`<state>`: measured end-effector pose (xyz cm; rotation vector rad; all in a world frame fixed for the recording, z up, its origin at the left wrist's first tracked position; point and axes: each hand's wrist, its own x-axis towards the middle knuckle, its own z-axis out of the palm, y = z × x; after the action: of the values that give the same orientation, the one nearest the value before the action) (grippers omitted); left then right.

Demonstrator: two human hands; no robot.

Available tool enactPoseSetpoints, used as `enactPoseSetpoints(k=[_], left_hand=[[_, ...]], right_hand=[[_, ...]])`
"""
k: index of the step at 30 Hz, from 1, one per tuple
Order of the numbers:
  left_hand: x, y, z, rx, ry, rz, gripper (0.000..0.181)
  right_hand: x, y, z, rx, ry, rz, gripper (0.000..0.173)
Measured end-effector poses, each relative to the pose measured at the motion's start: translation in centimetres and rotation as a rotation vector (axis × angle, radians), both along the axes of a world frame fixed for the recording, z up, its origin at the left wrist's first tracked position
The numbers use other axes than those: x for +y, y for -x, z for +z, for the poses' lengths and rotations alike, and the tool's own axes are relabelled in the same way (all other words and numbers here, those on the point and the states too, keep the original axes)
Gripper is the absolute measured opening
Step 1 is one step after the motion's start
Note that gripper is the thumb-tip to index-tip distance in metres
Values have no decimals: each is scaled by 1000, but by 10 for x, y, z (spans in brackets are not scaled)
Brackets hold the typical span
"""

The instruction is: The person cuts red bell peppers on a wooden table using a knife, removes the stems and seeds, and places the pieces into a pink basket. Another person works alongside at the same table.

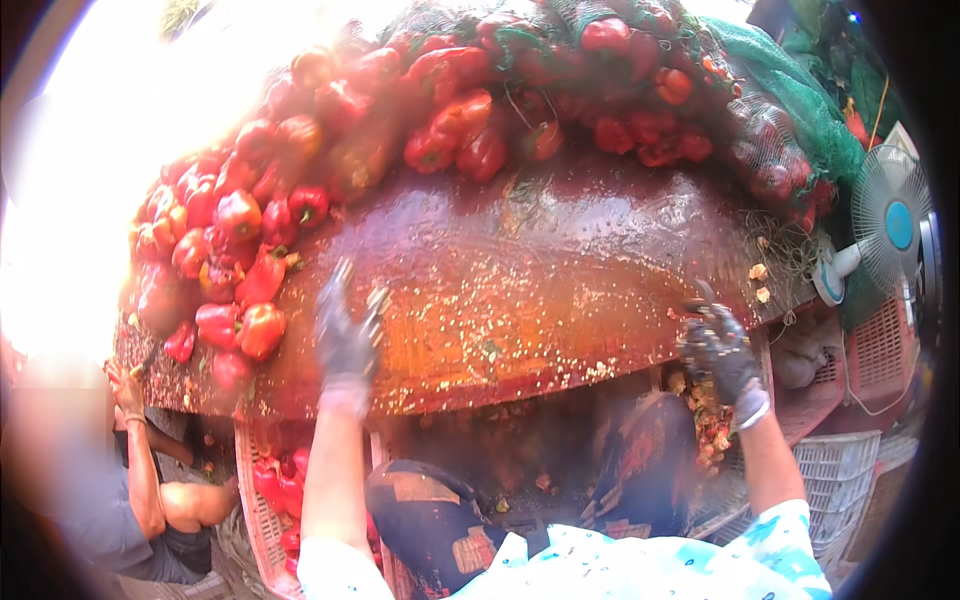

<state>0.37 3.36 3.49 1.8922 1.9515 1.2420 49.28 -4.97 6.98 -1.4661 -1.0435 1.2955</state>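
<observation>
My left hand, in a dark glove, hovers over the left part of a wet wooden table, its fingers apart and nothing in it. My right hand, also in a dark glove, is at the table's right front edge. Its fingers are curled around what looks like a small knife with a curved blade; motion blur hides the details. Pale seeds lie scattered over the tabletop. Whole red bell peppers are heaped left of my left hand, and more peppers lie along the far side.
Green netting covers peppers at the back right. A white fan stands at the right. Below the front edge are a crate of red peppers, pepper cores and a white crate. A co-worker's hand is at the left edge.
</observation>
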Motion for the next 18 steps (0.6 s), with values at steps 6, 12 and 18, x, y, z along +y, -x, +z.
enactPoseSetpoints(k=[6,12,18], left_hand=[[199,-112,36,465,-192,65,65],[264,-143,36,300,-72,77,52],[258,-111,27,68,-276,-33,34]], right_hand=[[62,105,5,411,1,218,61],[74,109,-27,386,115,316,46],[86,102,-26,281,155,304,32]])
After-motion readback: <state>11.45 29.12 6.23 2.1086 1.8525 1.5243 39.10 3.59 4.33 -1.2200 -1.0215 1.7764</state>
